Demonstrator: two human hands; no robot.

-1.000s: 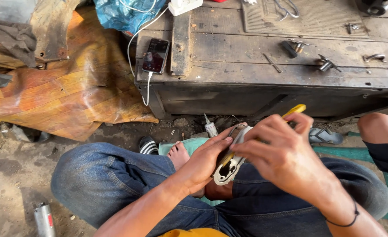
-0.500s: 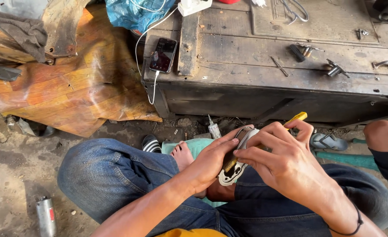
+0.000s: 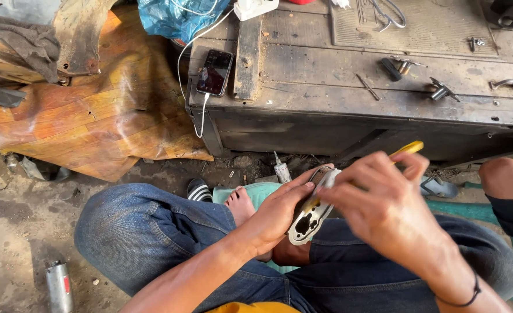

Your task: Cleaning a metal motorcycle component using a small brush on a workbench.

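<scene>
I sit cross-legged in blue jeans. My left hand (image 3: 277,211) grips a flat silver metal plate with cut-out holes (image 3: 307,220), holding it over my lap. My right hand (image 3: 387,206) is closed around a yellow-handled tool (image 3: 408,148), whose tip is against the upper part of the plate. The handle end sticks out above my fingers. My right hand hides most of the tool's shaft and the plate's top edge.
A dark worn wooden bench (image 3: 384,98) stands ahead, carrying a phone on a white cable (image 3: 214,72), screws and small metal parts (image 3: 439,90). An orange-brown sheet (image 3: 88,116) lies at left. A small spray can (image 3: 58,285) rests on the dirt floor. Another person's knee (image 3: 508,177) is at right.
The view shifted slightly and my hands sit a little lower and to the right in frame. Both hands keep the same hold on plate and tool.
</scene>
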